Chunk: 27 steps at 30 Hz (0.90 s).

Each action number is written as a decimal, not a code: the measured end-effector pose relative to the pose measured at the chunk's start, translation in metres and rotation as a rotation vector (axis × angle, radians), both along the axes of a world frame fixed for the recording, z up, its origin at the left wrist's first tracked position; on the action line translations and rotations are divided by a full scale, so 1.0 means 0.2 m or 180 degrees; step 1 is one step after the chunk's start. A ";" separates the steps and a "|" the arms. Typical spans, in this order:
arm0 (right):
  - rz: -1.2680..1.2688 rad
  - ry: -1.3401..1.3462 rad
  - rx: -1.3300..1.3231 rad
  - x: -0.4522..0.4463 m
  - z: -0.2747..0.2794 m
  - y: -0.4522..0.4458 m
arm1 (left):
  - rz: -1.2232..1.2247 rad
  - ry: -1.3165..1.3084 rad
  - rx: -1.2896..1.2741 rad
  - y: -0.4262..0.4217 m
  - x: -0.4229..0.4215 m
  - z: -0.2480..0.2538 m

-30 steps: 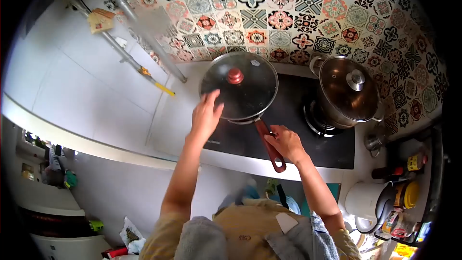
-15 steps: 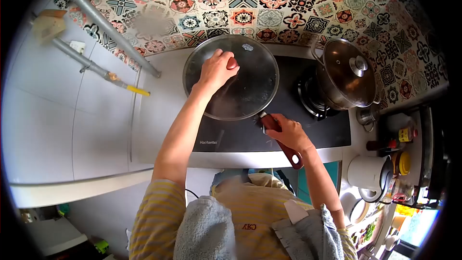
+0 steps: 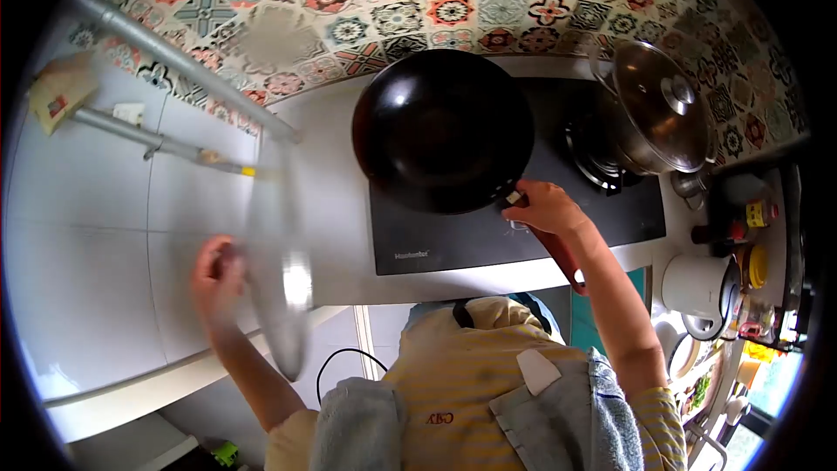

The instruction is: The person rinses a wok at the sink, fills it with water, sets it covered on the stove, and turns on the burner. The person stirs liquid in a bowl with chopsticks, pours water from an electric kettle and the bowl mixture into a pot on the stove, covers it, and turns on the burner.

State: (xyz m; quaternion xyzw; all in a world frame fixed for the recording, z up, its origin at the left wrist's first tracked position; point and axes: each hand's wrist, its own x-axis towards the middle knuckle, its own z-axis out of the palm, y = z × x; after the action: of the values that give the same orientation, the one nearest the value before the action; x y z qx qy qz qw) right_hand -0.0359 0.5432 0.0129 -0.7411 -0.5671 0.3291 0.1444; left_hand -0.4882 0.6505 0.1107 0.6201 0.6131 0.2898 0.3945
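My left hand (image 3: 218, 283), blurred by motion, is closed round the knob of the glass lid (image 3: 283, 296). The lid is held nearly on edge, to the left of the stove. A dark wok (image 3: 445, 131) sits uncovered on the left part of the black stove (image 3: 453, 244), and its inside looks dark and shiny. My right hand (image 3: 549, 214) grips the red-brown wok handle (image 3: 561, 259) close to the pan.
A steel pot with a glass lid (image 3: 658, 109) stands at the right burner. A white kettle (image 3: 697, 292) and a rack with jars (image 3: 754, 244) are at the right. Grey pipes (image 3: 183, 65) run along the left, before the patterned tile wall (image 3: 384, 17).
My left hand has lifted the lid off the wok by its knob and swung it left and towards me. My right hand stays on the handle. The view has shifted.
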 end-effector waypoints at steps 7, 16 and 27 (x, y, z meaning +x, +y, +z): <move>-0.0904 0.1796 -0.0872 -0.01 -0.07 0.05 | -0.0414 0.1539 0.1161 -0.17 0.08 -0.44; -0.1336 0.1492 -0.0217 -0.16 0.00 -0.15 | -0.0184 0.1117 0.0939 -0.08 0.13 -0.78; -0.2656 0.1816 0.0248 -0.35 0.19 -0.82 | -0.0497 0.1625 0.0779 0.05 0.19 -0.94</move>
State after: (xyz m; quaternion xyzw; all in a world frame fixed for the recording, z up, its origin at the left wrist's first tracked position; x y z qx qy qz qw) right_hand -0.1049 0.3801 0.0511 -0.7792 -0.1725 0.4113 0.4403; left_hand -0.4504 0.6604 -0.0768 0.7612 0.6034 0.1650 0.1709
